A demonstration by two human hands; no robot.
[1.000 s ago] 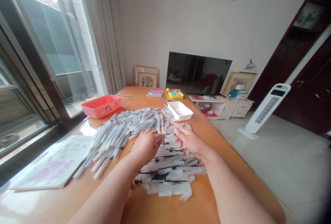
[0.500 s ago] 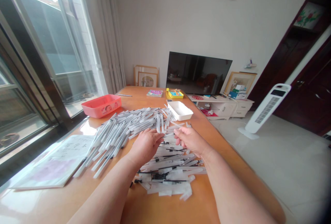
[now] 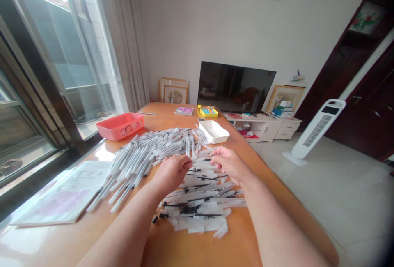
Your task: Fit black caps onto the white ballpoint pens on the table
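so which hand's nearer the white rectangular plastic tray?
Right. The right hand sits just below the white rectangular plastic tray; the left hand is farther down-left.

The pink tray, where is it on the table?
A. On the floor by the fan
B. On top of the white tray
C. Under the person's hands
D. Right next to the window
D: the pink tray sits at the table's window-side edge, apart from the white tray and well beyond both hands.

pens (image 3: 160, 150) white, black tips | basket (image 3: 120, 126) coral red | tray (image 3: 214, 131) white | table (image 3: 172, 115) orange-brown
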